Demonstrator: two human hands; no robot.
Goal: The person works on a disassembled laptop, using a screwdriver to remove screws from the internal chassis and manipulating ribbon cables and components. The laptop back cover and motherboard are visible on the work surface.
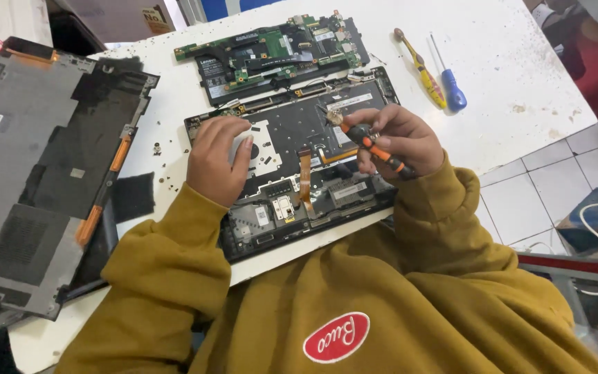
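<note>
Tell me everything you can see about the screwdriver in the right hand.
The screwdriver has a black handle with orange bands, plastic or rubber by its look, and a short metal shaft ending near a silvery bit. It lies slanted, tip toward the upper left, handle end toward the sleeve. The right hand grips it with fingers curled around the handle. It hangs over the opened laptop chassis; whether the tip touches the chassis cannot be told.

A single head-worn camera looks steeply down from above the person's chest, close to the white desk point(520, 62). It faces the desk's far edge, floor tiles showing at right.
</note>
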